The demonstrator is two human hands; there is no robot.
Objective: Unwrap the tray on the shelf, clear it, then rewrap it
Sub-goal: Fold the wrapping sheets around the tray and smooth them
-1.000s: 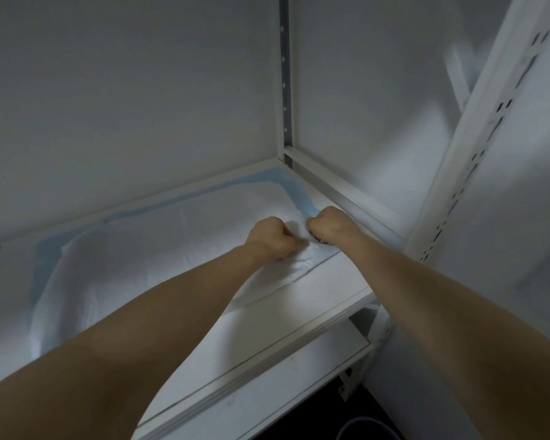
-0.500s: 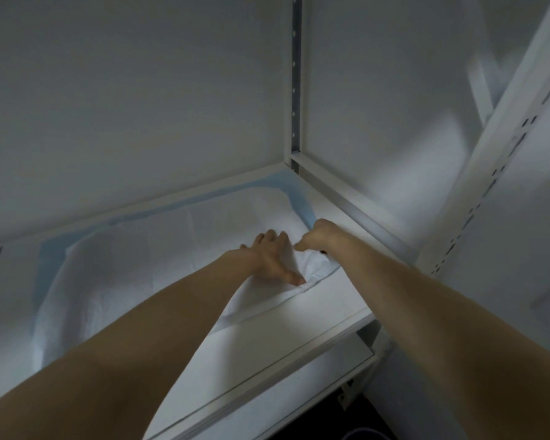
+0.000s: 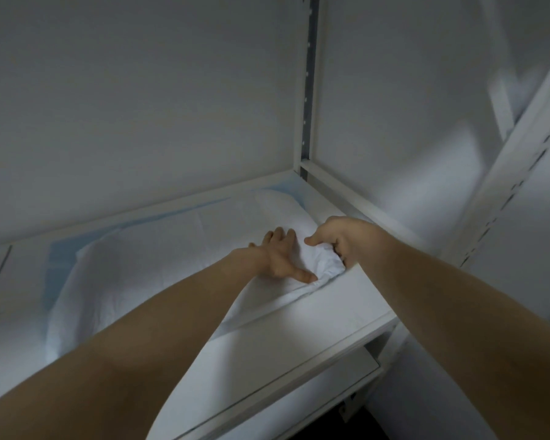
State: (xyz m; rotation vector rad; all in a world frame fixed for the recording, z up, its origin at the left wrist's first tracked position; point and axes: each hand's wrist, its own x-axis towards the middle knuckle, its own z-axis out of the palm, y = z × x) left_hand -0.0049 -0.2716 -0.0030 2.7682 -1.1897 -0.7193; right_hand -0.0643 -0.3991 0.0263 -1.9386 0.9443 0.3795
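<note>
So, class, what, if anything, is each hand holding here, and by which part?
The right hand pinches the white wrap by its bunched corner; the left hand only presses flat on it.

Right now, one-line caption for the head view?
Left hand presses the white wrap flat; right hand grips its bunched corner.

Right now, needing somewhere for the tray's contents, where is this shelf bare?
A bare strip of shelf runs between the wrapped tray and the front edge, widest near the right corner. Crowded at the tray's right end: left hand presses the wrap, right hand grips its bunched corner.
</note>
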